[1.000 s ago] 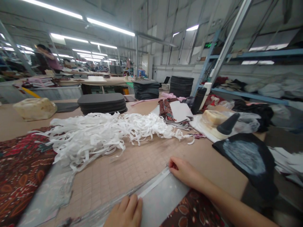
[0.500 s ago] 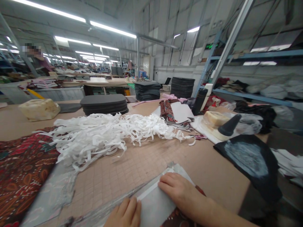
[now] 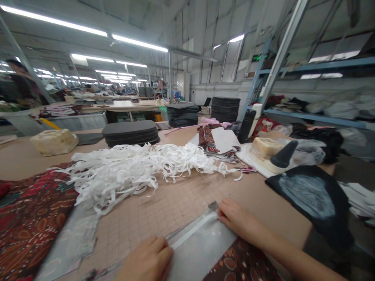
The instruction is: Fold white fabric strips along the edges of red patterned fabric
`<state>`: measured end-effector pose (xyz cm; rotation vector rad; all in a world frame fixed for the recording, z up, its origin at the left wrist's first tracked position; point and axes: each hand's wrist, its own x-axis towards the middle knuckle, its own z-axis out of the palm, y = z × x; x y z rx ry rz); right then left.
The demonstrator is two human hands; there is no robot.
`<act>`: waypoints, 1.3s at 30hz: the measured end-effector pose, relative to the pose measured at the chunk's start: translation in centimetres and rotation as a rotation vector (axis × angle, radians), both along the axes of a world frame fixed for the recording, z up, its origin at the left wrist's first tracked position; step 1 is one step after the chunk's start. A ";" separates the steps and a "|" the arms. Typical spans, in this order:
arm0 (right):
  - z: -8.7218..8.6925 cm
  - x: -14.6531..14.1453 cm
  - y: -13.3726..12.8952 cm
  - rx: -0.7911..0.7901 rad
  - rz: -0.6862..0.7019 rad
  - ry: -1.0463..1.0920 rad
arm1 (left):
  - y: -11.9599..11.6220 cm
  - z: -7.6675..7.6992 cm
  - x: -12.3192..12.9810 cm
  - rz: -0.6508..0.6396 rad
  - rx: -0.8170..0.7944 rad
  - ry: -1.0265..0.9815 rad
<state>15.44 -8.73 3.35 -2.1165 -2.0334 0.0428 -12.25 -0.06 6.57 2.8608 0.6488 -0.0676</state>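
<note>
A fabric piece (image 3: 202, 246) with a pale grey-white backing lies before me, its patterned brown-red side showing at the lower right. Along its far edge runs a narrow white strip (image 3: 191, 230). My right hand (image 3: 236, 216) has its fingers closed at the far right corner of the piece, beside a small dark grey tab. Lower left, my left hand (image 3: 148, 257) is curled and closed at the piece's left edge near the strip; its fingertips are partly hidden. Beyond both hands, a loose heap of white strips (image 3: 131, 169) spreads over the table.
Patterned fabric (image 3: 38, 210) covers the table (image 3: 123, 222) on the left. Behind the heap are stacked dark pads (image 3: 130, 132) and a cut plastic container (image 3: 54, 142). At right lie a black cloth (image 3: 310, 195) and a dark-bristled brush-like thing (image 3: 284, 156). A person (image 3: 22, 80) stands far left.
My right hand has moved right and outward to the piece's far corner, uncovering more backing and patterned fabric. My left hand's fingers have curled in. The view has shifted slightly.
</note>
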 end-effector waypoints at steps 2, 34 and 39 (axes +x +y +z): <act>-0.6 0.0 -0.4 0.042 0.001 -0.052 | 0.3 -0.1 1.9 -0.008 -0.078 -0.060; -1.3 0.6 -0.4 0.198 0.135 0.154 | -0.6 -3.6 11.2 -0.217 0.298 -0.122; -1.2 0.4 -0.8 0.145 0.205 0.058 | -0.4 -3.4 10.4 -0.181 0.336 -0.100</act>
